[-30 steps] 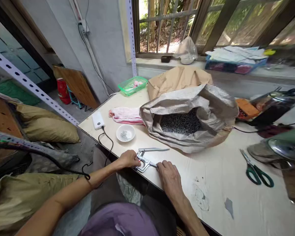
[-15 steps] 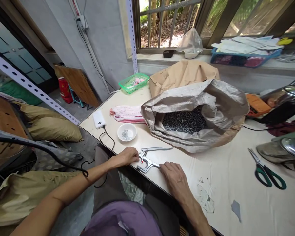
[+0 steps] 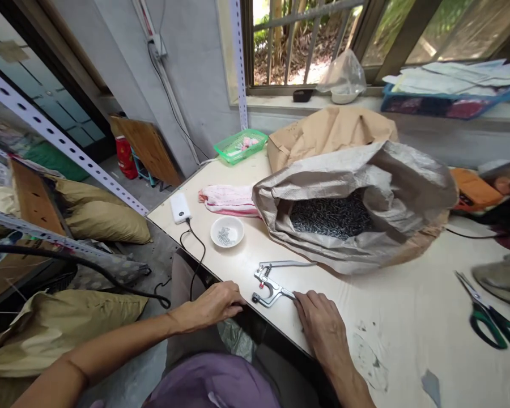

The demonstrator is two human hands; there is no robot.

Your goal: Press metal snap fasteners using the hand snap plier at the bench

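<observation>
Silver hand pliers [image 3: 271,281] with a red dot at the jaw lie on the white table [image 3: 408,306] near its front edge, handles spread. My right hand [image 3: 323,326] rests palm down, its fingertips closed over the end of the lower handle. At the table edge just left of the pliers' head, my left hand [image 3: 210,306] sits apart from the tool with its fingers curled; anything inside them is hidden. A small white bowl [image 3: 226,232] of tiny metal parts stands behind the pliers.
A big open grey sack [image 3: 378,170] of dark small pieces lies behind the pliers, a brown paper bag behind it. A white power bank [image 3: 181,208] with its cable, a pink cloth [image 3: 229,200] and a green basket [image 3: 240,145] are at the left. Green-handled scissors [image 3: 491,320] lie far right.
My left hand has come off the pliers' head and drawn back to the table edge. The right hand stays on the handle. The view has shifted so everything sits further right.
</observation>
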